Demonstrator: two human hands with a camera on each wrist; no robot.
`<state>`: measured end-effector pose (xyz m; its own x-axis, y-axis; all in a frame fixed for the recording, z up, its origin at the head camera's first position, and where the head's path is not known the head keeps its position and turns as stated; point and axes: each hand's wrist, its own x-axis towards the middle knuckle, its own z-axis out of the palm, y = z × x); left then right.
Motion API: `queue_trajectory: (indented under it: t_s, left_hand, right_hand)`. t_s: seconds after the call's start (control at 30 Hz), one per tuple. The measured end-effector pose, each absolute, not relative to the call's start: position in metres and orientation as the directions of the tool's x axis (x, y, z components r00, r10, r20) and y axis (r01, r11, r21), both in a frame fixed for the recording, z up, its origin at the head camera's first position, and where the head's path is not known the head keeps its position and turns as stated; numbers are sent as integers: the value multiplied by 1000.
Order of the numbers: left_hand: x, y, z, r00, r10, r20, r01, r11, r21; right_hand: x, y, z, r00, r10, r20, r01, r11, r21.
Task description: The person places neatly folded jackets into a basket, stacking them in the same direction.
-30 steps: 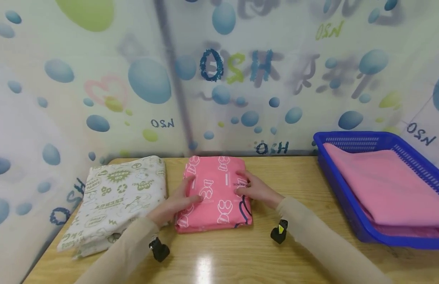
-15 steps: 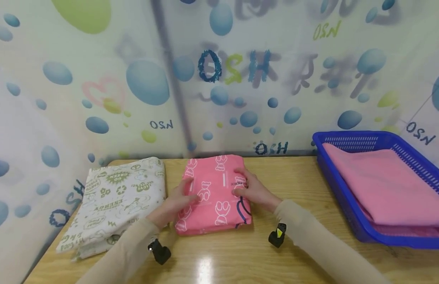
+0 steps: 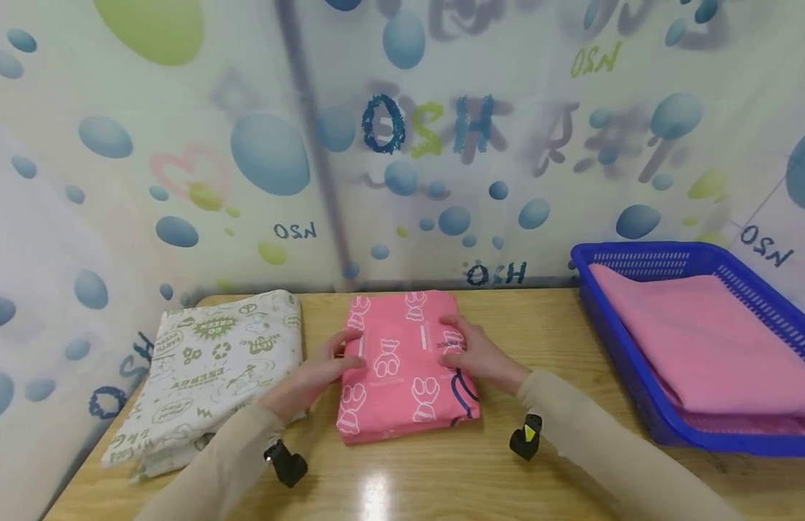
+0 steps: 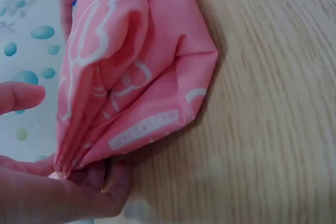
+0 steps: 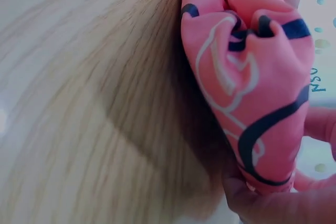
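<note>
A folded pink cloth (image 3: pixel 402 394) with white cartoon outlines and a dark blue curved line lies as a thick, squarish bundle in the middle of the head view. My left hand (image 3: pixel 320 373) holds its left edge, thumb over the top face. On the opposite side, my right hand (image 3: pixel 483 358) grips the right edge with the thumb on top. The left wrist view shows fingers (image 4: pixel 100 192) curled at the bundle's edge, its end folds (image 4: pixel 131 87) bulging. From the right wrist, tucked layers of the pink cloth (image 5: pixel 257 77) show, with fingers (image 5: pixel 239 190) beneath its edge.
A white folded cloth (image 3: pixel 226 369) with olive-green print lies on the left of the wooden table (image 3: pixel 435 477). At the right stands a blue plastic basket (image 3: pixel 604 347) with plain pink cloth (image 3: pixel 714 333) inside. A bubble-patterned curtain (image 3: pixel 402 202) backs the table.
The pink bundle has shifted slightly right and towards me, with both hands still on its sides. The white cloth and the basket stay in place.
</note>
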<state>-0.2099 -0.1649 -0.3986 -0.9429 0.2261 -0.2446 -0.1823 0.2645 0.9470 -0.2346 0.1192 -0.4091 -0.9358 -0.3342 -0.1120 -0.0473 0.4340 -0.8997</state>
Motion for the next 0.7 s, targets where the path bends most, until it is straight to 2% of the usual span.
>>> queue_trajectory:
  t_s: [0.37,0.53,0.7]
  left_hand:
    - [-211,-141,-392,-927,286,-243,-197,178,964]
    - [-214,-129,-388,-933,291,-210,-176,140,974]
    - [-220,-116,-383,-942,282,-182,-164,86,983]
  right_hand:
    - [-227,150,-383,-935,-336,-115,-99,559,-823]
    - [-229,164,-365,-931,-358,-74,-146,550,-822]
    - [-229,179,-348,-938,-338,-72,-119,512,-851]
